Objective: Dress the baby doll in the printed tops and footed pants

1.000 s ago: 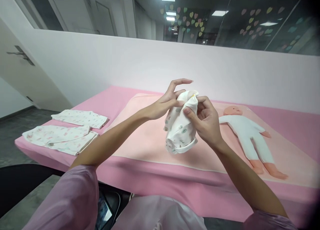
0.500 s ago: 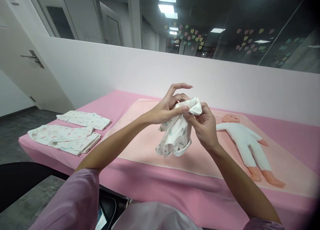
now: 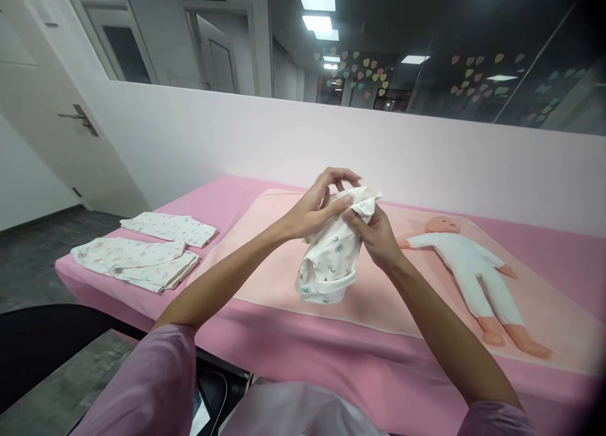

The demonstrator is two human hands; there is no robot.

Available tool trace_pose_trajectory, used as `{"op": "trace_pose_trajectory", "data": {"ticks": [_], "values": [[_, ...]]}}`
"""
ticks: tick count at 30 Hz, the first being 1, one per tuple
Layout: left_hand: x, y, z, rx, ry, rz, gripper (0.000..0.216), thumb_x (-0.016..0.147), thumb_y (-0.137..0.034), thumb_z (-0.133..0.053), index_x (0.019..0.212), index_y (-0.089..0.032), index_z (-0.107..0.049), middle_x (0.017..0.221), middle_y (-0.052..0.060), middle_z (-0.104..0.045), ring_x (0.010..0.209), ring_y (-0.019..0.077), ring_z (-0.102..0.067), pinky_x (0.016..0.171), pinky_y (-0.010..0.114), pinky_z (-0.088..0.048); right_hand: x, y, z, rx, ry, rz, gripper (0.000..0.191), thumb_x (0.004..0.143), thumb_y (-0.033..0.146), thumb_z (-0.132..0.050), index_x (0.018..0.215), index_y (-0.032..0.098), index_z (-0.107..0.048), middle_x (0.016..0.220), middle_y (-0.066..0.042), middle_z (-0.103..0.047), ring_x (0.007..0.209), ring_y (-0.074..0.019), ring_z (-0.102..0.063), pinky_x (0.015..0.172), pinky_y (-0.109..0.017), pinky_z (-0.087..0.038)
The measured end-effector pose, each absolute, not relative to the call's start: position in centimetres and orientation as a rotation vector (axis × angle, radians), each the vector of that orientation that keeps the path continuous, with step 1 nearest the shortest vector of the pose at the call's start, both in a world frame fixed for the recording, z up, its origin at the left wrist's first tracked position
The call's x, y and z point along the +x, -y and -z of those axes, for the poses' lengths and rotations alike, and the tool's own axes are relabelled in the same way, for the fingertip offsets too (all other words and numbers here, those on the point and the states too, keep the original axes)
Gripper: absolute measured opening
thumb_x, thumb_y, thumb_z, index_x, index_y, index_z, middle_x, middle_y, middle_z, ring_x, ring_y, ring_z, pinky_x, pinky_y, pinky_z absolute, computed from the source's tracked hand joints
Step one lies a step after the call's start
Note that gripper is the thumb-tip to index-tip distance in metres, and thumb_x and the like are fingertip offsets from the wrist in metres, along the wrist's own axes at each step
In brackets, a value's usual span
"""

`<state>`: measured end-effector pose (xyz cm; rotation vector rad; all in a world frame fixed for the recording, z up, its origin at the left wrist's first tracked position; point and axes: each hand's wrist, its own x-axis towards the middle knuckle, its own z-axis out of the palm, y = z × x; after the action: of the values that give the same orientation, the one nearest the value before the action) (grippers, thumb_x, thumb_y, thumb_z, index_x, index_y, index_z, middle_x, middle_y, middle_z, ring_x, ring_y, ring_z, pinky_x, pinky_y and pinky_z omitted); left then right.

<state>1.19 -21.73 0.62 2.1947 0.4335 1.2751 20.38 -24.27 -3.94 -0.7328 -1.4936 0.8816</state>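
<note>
A small white printed cloth, which looks like a baby garment [image 3: 331,259], hangs bunched in front of me above the peach mat. My left hand [image 3: 326,206] pinches its upper edge between thumb and fingers, the index finger arched over the top. My right hand [image 3: 376,234] grips the same edge from the right, thumb in front; its other fingers are partly hidden behind the cloth. The lower part of the garment dangles free with a folded hem. On the right of the mat lies a baby doll [image 3: 464,265] in a white suit, on its back.
The peach mat [image 3: 269,259] lies on a pink-covered table [image 3: 284,344]. Folded printed baby clothes [image 3: 132,259] rest at the table's left end, another folded piece [image 3: 170,226] behind them. A white wall with a window stands behind. A black chair [image 3: 61,341] is at lower left.
The garment has turned and hangs longer, its printed side showing more. My right hand has shifted slightly left and down, and my left index finger curls closer to the cloth. The view has moved slightly.
</note>
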Motion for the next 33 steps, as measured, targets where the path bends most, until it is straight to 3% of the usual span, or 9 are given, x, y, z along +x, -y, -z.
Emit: {"op": "trace_pose_trajectory", "data": {"ticks": [3,5,9,14,16,18,20,25,33], "values": [[0.2,22.6,0.6,2.172,-0.603,-1.336,0.065,0.095,-0.059,-0.072,0.147,-0.031,-0.046,0.164,0.012,-0.046,0.145,0.0301,-0.052,0.114,0.046,-0.048,19.7,24.0,3.4,-0.74,1.45,-0.823,0.043,0.082,0.061,-0.088,0.102,0.025,-0.074,0.1,-0.004,-0.078,0.096,-0.0261,-0.073,0.083,-0.039,-0.061],[-0.7,23.3,1.5,2.122,-0.754,-1.251,0.075,0.087,-0.058,-0.081,0.147,-0.03,-0.048,0.162,0.012,-0.049,0.142,0.0317,-0.054,0.109,0.046,-0.051,19.4,23.7,3.2,-0.764,1.451,-0.821,0.042,0.08,0.059,-0.089,0.099,0.025,-0.075,0.1,-0.004,-0.077,0.096,-0.0263,-0.072,0.085,-0.041,-0.061],[-1.6,23.8,3.1,1.997,-0.929,-1.01,0.057,0.087,-0.061,-0.079,0.129,-0.023,-0.067,0.13,0.011,-0.073,0.117,0.0314,-0.07,0.095,0.043,-0.057,18.3,22.6,3.1,-0.787,1.499,-0.787,0.041,0.076,0.056,-0.093,0.1,0.027,-0.079,0.126,-0.005,-0.072,0.122,-0.0292,-0.066,0.105,-0.045,-0.057],[-2.0,22.7,4.0,1.835,-0.953,-0.994,0.044,0.09,-0.06,-0.076,0.108,-0.02,-0.077,0.106,0.009,-0.08,0.1,0.0311,-0.076,0.08,0.039,-0.059,16.3,21.3,3.5,-0.821,1.589,-0.87,0.04,0.08,0.058,-0.09,0.106,0.029,-0.079,0.144,-0.006,-0.064,0.139,-0.0313,-0.057,0.121,-0.05,-0.048],[-2.8,22.0,4.1,1.788,-0.946,-1.033,0.043,0.09,-0.06,-0.076,0.106,-0.02,-0.078,0.106,0.009,-0.081,0.1,0.0301,-0.077,0.08,0.038,-0.06,16.2,20.8,4.4,-0.782,1.606,-0.937,0.059,0.08,0.055,-0.092,0.13,0.032,-0.071,0.151,-0.006,-0.06,0.144,-0.03,-0.055,0.123,-0.05,-0.048],[-4.1,21.4,3.9,1.74,-0.946,-1.059,0.043,0.09,-0.059,-0.077,0.106,-0.019,-0.078,0.109,0.01,-0.081,0.1,0.0291,-0.077,0.081,0.037,-0.062,16.4,20.1,5.9,-0.747,1.662,-1.084,0.09,0.074,0.048,-0.098,0.151,0.037,-0.054,0.157,-0.008,-0.057,0.145,-0.0292,-0.056,0.119,-0.051,-0.052],[-5.7,20.8,3.8,1.711,-0.968,-1.057,0.041,0.09,-0.056,-0.079,0.105,-0.018,-0.078,0.11,0.011,-0.081,0.101,0.0286,-0.077,0.081,0.038,-0.063,16.4,19.3,7.9,-0.756,1.742,-1.328,0.101,0.07,0.044,-0.101,0.156,0.035,-0.049,0.152,-0.01,-0.063,0.138,-0.0303,-0.063,0.113,-0.052,-0.057],[-10.1,19.4,4.5,1.647,-1.019,-1.014,0.04,0.089,-0.053,-0.081,0.109,-0.018,-0.078,0.107,0.011,-0.082,0.102,0.0276,-0.078,0.087,0.04,-0.065,13.1,16.9,12.8,-0.783,1.732,-1.857,0.065,0.077,0.051,-0.095,0.131,0.023,-0.073,0.127,-0.01,-0.078,0.122,-0.0321,-0.074,0.11,-0.051,-0.06],[-22.4,15.1,9.6,1.254,-1.187,-1.05,0.049,0.085,-0.053,-0.087,0.111,-0.013,-0.078,0.108,0.015,-0.082,0.102,0.0296,-0.079,0.096,0.043,-0.065,0.9,12.3,15.4,-0.83,1.58,-2.057,0.062,0.08,0.058,-0.093,0.125,0.019,-0.077,0.129,-0.011,-0.079,0.114,-0.0265,-0.078,0.097,-0.034,-0.066]]}}
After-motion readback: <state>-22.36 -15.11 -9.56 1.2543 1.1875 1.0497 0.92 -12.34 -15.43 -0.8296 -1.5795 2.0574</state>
